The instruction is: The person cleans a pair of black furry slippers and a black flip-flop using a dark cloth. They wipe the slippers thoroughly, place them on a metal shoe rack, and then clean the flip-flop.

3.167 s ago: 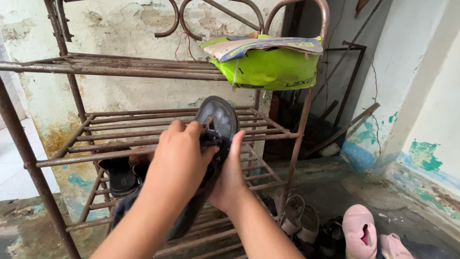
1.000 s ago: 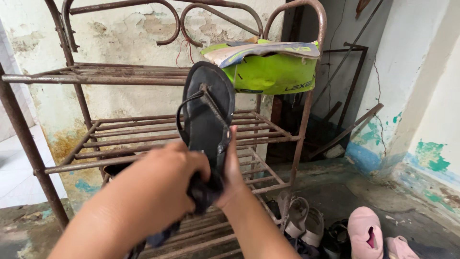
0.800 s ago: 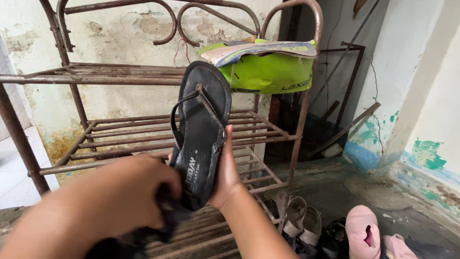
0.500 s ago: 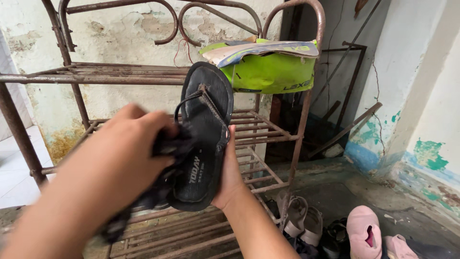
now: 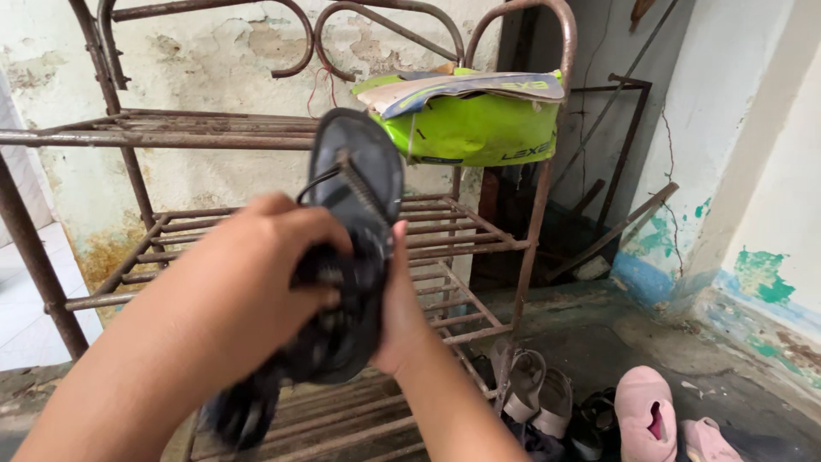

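Sandal (image 5: 355, 171) | right hand (image 5: 398, 308) holds | left hand (image 5: 274, 265) presses cloth (image 5: 248, 402)

Soft, even daylight fills the scene, brightest at the left edge. No harsh shadows or glare. The left hand (image 5: 256, 282) and cloth (image 5: 248, 411) are motion-blurred.

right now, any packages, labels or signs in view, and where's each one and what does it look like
Shoebox: on the right end of the rusty rack's top shelf, bright green cardboard, crushed and torn, with dark print on its front.
Box lid: lying loose on top of that box, bent, pale inside with blue and green edges.
Sandal: held in the right hand; the left hand with a dark cloth covers its footbed, so no label shows.
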